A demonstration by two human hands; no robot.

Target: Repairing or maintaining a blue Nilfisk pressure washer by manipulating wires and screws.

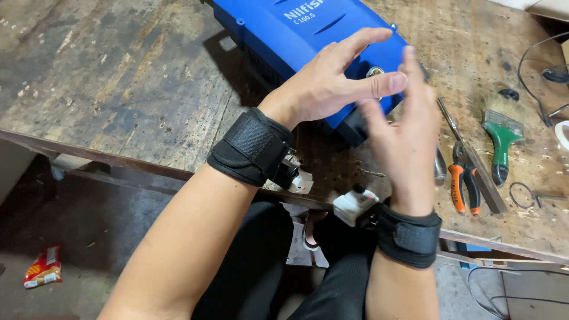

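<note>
My left hand [332, 80] and my right hand [406, 139] are raised together over the near corner of a blue plastic machine housing [284, 29] lying on a worn wooden workbench [118, 89]. Both hands have their fingers spread. The left fingertips touch the right hand's fingers, and neither hand holds anything. The right hand is blurred. A round metal fitting [374, 72] on the housing shows between the fingers. Black wrist straps with small white devices sit on both wrists.
To the right of my hands lie orange-handled pliers [463, 181], a long metal tool [471, 157], a green-handled brush [501, 133], loose screws [368, 172], a wire ring [521, 194] and cables [536, 65]. A red wrapper [42, 268] lies on the floor at lower left.
</note>
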